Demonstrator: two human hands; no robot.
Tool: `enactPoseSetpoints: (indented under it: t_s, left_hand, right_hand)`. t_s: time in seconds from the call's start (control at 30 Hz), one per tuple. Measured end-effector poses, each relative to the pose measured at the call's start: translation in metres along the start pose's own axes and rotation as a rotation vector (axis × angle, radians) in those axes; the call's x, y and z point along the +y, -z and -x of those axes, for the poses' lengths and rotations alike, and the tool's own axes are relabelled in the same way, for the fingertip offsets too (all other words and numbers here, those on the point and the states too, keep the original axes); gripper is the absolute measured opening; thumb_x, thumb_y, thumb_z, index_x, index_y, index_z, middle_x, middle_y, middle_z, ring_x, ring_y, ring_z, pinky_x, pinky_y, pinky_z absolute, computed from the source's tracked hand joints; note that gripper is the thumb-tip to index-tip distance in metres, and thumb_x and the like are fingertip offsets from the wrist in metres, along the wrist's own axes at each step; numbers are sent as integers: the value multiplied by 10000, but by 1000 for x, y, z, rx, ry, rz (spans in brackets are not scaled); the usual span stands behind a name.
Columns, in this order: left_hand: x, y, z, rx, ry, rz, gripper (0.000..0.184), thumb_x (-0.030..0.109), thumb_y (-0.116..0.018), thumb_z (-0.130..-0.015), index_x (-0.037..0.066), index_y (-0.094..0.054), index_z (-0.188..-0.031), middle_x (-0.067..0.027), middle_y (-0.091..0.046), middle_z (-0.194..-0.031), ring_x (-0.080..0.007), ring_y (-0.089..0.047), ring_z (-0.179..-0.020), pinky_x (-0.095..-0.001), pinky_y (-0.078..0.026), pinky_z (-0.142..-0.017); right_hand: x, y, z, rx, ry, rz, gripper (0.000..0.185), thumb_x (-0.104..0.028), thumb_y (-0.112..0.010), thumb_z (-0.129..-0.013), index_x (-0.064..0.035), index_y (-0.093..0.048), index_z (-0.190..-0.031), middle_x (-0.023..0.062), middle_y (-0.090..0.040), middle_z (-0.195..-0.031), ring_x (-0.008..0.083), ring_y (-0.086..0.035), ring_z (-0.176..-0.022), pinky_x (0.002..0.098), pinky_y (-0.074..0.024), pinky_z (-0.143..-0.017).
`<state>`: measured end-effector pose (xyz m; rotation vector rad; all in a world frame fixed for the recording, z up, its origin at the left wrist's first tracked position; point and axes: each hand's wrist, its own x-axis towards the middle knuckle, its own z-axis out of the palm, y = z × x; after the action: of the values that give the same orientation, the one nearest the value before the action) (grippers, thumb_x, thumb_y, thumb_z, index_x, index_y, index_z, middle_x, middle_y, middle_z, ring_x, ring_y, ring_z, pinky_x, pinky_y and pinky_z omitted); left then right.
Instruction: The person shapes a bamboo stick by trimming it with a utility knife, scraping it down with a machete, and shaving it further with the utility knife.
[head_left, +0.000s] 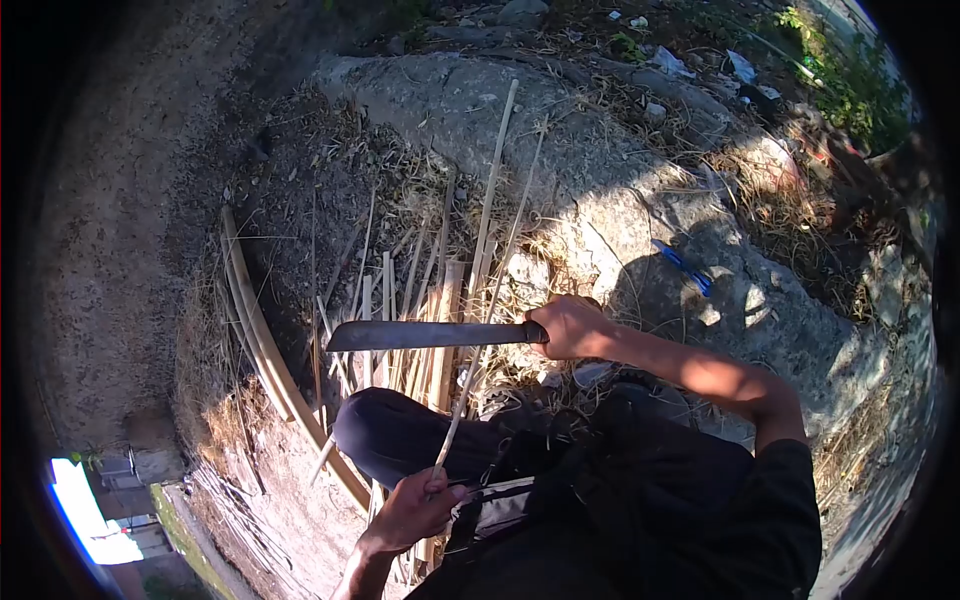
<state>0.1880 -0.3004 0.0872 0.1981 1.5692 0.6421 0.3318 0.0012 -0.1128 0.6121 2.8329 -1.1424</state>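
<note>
In right fingers (pixel 548 316), flat dark metal machete (pixel 432 335)

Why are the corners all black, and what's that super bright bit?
Head view: black corners and curved-looking edges, probably from a very wide lens; a white glare patch at lower left, too bright to show details; sunny spots and dark shadows across the big grey rock.

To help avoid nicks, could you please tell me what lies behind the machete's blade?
Behind the blade, pale strips run crosswise, showing past both its edges; whatever the blade itself covers cannot be seen.
</note>
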Motion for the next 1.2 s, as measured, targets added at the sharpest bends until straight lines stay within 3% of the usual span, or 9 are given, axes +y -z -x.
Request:
enactPoseSetpoints:
  t_s: [0.07, 0.27, 0.37, 0.6, 0.67, 0.7, 0.87, 0.97, 1.2]
  left_hand:
    - [-2, 1, 7, 9, 2, -14, 367, 98, -649, -1031, 176, -360, -820, 93, -324, -657, -4, -256, -492, -228, -196, -423]
    - [-15, 6, 17, -23, 53, 76, 379, 95, -660, -1020, 207, -342, -845, 95, -318, -658, -12, -247, -487, -229, -190, -431]
    - [-11, 3, 13, 18, 38, 54, 384, 102, -666, -1020, 194, -345, -829, 92, -304, -661, -13, -250, -488, -231, -192, -433]
    - [-13, 12, -2, 91, 9, -102, 377, 123, -677, -1022, 165, -362, -820, 86, -337, -663, -13, -269, -503, -234, -209, -429]
    - [-16, 18, -5, 107, -26, -166, 350, 183, -704, -1012, 125, -425, -809, 77, -375, -656, -6, -406, -590, -214, -332, -492]
    - [-13, 14, -8, 86, -68, -45, 335, 216, -694, -1025, 129, -440, -823, 82, -379, -645, -5, -380, -566, -213, -310, -484]
    - [11, -2, -56, -156, -128, 320, 257, 294, -621, -1067, 133, -477, -927, 95, -328, -668, -3, -278, -494, -203, -231, -443]
    - [28, -11, -103, -158, -86, 317, 217, 308, -584, -1084, 128, -494, -1002, 87, -312, -664, -6, -271, -485, -195, -238, -441]
    - [16, -46, -147, -450, -127, 257, 302, 350, -400, -1143, 69, -467, -1228, 47, -302, -692, -64, -300, -513, -242, -329, -442]
  right_hand:
    - [35, 2, -11, 204, 62, 5, 128, -146, -691, -823, -21, -690, -850, 143, -650, -613, 299, -661, -534, 432, -572, -560]
    - [121, 16, -29, 487, -14, 70, 160, -145, -681, -849, 11, -680, -812, 148, -610, -550, 237, -600, -442, 401, -441, -443]
    - [103, 4, -24, 372, -48, -17, 180, -174, -688, -845, 5, -678, -837, 147, -624, -582, 264, -620, -469, 403, -487, -461]
    - [40, -10, -12, 126, 231, -170, 199, -162, -722, -777, 22, -649, -757, 144, -625, -562, 277, -628, -475, 410, -504, -470]
    - [36, -19, -10, 94, 244, -91, 177, -157, -713, -778, 12, -662, -783, 148, -638, -584, 293, -650, -513, 418, -532, -525]
    - [14, 1, -2, 21, 156, -199, 178, -180, -699, -792, -7, -670, -820, 148, -635, -595, 316, -669, -562, 443, -561, -608]
    - [-25, 19, 8, -109, 10, -200, 220, -240, -661, -832, -21, -662, -856, 162, -613, -596, 352, -671, -601, 479, -567, -672]
    - [-20, 12, 15, 104, 56, -177, 239, -259, -662, -844, -19, -656, -842, 170, -625, -614, 359, -682, -619, 479, -567, -672]
    - [12, -11, 30, 134, 9, -72, 245, -261, -760, -800, -38, -669, -845, 174, -675, -693, 381, -702, -666, 491, -567, -644]
